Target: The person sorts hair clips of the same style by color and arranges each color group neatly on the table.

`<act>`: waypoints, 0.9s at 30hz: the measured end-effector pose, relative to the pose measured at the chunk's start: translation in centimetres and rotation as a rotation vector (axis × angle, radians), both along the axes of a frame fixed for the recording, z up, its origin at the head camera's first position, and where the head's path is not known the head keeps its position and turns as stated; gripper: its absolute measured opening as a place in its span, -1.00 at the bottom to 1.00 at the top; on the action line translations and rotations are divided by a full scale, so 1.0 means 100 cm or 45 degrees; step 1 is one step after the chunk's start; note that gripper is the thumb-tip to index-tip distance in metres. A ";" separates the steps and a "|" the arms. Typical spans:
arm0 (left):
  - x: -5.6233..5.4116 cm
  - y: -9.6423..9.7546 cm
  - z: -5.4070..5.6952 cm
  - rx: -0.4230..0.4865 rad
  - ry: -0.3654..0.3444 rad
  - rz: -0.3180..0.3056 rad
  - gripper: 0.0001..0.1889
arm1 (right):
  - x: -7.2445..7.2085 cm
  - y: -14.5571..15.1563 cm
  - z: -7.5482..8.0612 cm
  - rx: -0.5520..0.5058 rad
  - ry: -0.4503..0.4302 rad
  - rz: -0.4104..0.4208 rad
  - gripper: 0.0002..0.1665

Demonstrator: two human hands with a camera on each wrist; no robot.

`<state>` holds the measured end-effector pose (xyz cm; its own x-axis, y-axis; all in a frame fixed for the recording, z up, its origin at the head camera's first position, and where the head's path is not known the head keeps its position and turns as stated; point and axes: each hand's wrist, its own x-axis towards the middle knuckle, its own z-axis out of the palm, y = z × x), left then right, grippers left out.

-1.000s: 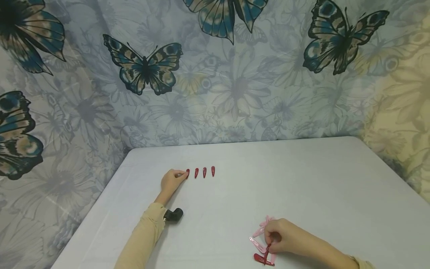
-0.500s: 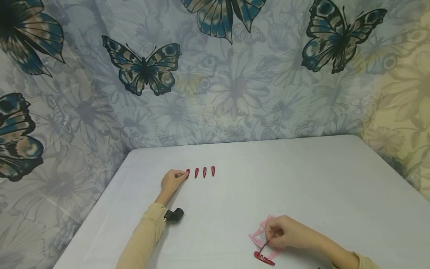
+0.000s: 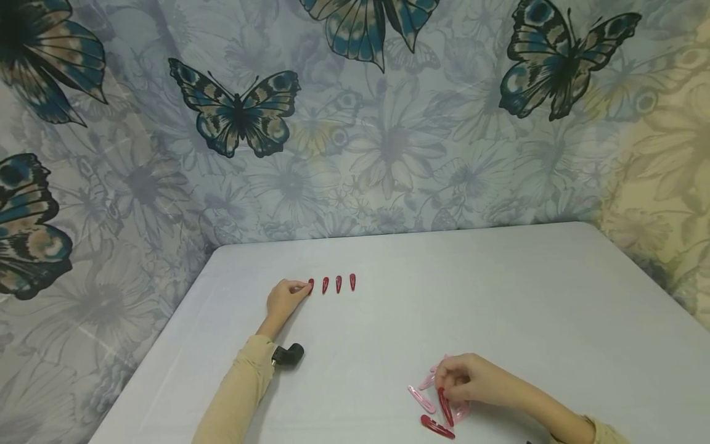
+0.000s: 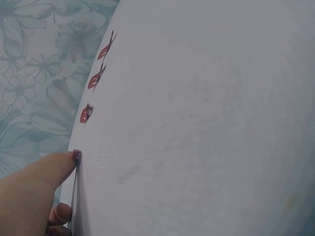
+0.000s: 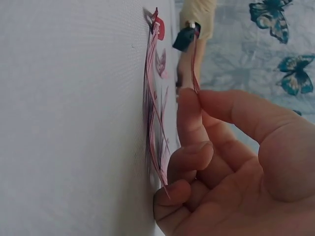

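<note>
In the head view my left hand (image 3: 284,302) reaches to the far left part of the table and pinches the leftmost red snap hair clip (image 3: 311,285) at the end of a short row. To its right stand three more red clips, the nearest being a red hair clip (image 3: 325,285). The left wrist view shows a fingertip on the end clip (image 4: 77,156). My right hand (image 3: 471,379) pinches another red hair clip (image 3: 445,407) between thumb and forefinger, raised off the table in the right wrist view. Below it lies one red clip (image 3: 437,427), beside pink hair clips (image 3: 421,399).
The white table (image 3: 499,296) reaches back to a wall covering (image 3: 388,154) printed with butterflies and flowers. A black wrist device (image 3: 288,355) sticks out from the left sleeve. My right hand partly hides the pink clips.
My right hand has lifted the red clip off the other red one and turned it, with its wide end now low. Pink clips beneath shifted slightly. The left hand stays put.
</note>
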<state>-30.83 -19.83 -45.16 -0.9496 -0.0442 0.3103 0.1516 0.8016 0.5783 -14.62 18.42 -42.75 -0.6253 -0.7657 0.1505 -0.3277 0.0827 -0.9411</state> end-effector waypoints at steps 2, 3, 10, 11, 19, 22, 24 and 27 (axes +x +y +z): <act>0.000 -0.001 0.000 0.007 0.002 0.001 -0.78 | 0.000 -0.001 0.001 0.010 0.005 -0.039 -0.87; 0.000 -0.001 0.000 0.009 0.001 0.004 -0.78 | 0.000 -0.001 0.001 0.012 0.012 -0.058 -0.86; 0.000 -0.002 -0.001 0.007 0.014 0.011 -0.77 | -0.001 -0.001 0.000 -0.015 0.070 -0.118 -0.89; 0.000 -0.002 -0.001 0.017 0.021 0.007 -0.77 | -0.001 -0.001 -0.001 -0.019 0.073 -0.113 -0.90; -0.004 -0.005 -0.009 0.085 0.105 -0.040 -0.70 | -0.002 0.000 -0.001 -0.026 0.069 -0.118 -0.89; -0.002 -0.004 -0.005 0.077 0.060 -0.025 -0.75 | -0.003 0.000 0.000 -0.013 0.078 -0.145 -0.85; -0.002 -0.003 -0.004 0.058 0.044 -0.008 -0.78 | -0.003 0.001 0.000 -0.004 0.083 -0.165 -0.85; -0.001 -0.001 -0.001 0.029 0.001 0.009 -0.79 | -0.002 0.001 0.000 0.012 0.081 -0.182 -0.88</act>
<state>-30.93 -19.93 -45.26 -0.9491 -0.0579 0.3097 0.1464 0.7893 0.5963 -14.85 18.54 -42.75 -0.7176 -0.6710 0.1866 -0.3708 0.1413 -0.9179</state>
